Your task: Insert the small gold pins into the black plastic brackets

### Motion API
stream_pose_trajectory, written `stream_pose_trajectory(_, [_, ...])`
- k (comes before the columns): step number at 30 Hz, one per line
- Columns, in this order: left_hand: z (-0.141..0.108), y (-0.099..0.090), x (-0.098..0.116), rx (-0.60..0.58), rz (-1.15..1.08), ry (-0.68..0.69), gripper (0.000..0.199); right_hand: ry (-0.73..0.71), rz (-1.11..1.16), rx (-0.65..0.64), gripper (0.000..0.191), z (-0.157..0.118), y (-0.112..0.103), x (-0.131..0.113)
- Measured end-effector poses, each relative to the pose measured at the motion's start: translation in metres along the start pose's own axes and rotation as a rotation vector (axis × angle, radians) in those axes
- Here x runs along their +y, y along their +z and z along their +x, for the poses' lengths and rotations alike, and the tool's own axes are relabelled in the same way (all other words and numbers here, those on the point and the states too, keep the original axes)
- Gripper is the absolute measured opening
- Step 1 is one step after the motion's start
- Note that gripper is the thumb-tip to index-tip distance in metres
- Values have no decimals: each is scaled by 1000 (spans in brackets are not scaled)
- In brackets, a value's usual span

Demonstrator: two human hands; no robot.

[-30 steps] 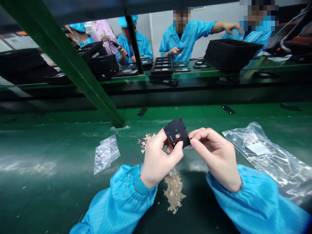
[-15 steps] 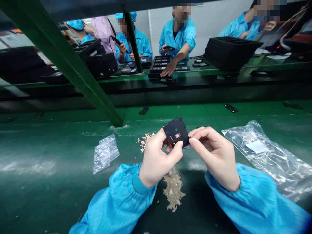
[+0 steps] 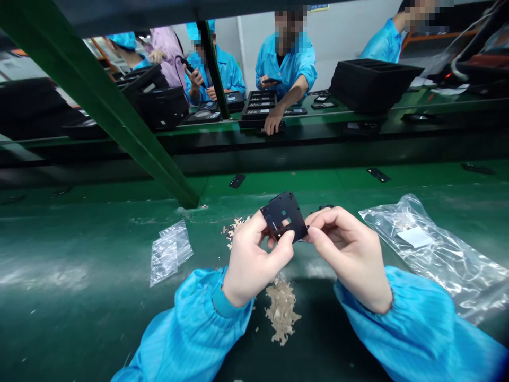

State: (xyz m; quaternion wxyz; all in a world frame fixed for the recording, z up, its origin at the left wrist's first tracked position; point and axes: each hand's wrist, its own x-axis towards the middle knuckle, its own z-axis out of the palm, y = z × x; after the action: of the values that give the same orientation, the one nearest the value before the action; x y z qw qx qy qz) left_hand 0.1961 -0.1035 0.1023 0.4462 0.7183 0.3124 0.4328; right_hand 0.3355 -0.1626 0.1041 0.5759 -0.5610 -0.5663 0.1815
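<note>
1. Black plate [image 3: 294,209]: tilted above green desk [image 3: 99,318], pinched in left hand [image 3: 254,260].
2. Right hand [image 3: 353,252]: thumb and fingers bunched at plate's edge (whether pinching anything, cannot tell).
3. Judged: fine edge work; calls for steady left grip.
4. Pale scraps [image 3: 281,313] lie below, clear bag [image 3: 461,260] rightward; neither obstructs.

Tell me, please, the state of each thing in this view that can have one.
Black plate: tilted, held up off the table.
Left hand: closed on the plate.
Right hand: fingertips at the plate's edge; grip unclear.
Beige pieces: loosely heaped.
Small clear bags: overlapping, wrinkled.
Large clear bag: lying down, wrinkled; opening unclear.
Black trays: stacked.
</note>
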Motion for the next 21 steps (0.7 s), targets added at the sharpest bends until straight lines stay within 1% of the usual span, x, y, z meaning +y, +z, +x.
stream_pose_trajectory(10, [-3,-3,-8,-7,30,94,4,40,51,-6,12,-1,-1,-4])
stream_pose_trajectory(13, [-2,-5,-9,-27,14,120,4,43,71,-12,12,-1,-2,-7])
stream_pose_trajectory(16, [2,-9,-10,-71,-66,130,5,36,78,-21,14,-1,-2,-10])
stream_pose_trajectory(21, [11,-11,-13,-184,-309,121,7,2,52,-63,15,-3,-3,-16])
